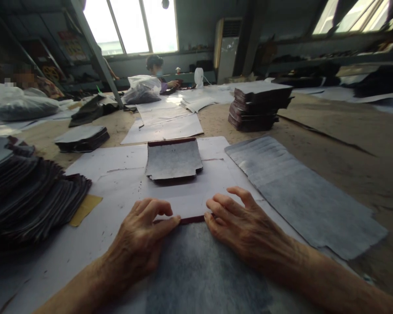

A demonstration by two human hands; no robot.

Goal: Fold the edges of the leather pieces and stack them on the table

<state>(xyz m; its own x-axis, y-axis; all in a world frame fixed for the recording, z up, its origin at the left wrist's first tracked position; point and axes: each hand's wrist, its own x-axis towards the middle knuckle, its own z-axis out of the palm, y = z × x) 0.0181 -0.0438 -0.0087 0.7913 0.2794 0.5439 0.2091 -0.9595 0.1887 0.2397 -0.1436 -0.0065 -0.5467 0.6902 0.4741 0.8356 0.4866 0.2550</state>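
Observation:
In front of me lies a grey-backed leather piece (206, 266) with a narrow dark red strip turned over along its far edge. My left hand (140, 231) is closed at the left end of that strip, its thumb pressed along the fold and its fingers curled. At the right end, my right hand (239, 218) grips the same edge with thumb and bent fingers, while one outer finger is raised. Just beyond my hands sits a small stack of similar grey-backed pieces (173, 159), also with a dark red far edge.
White paper sheets (118, 183) cover the table under the work. A tall fanned stack of dark pieces (29, 196) stands at left, with a yellow scrap (85, 210) beside it. A long grey sheet pile (308, 196) lies right. Behind are another stack (258, 107) and a seated person (163, 85).

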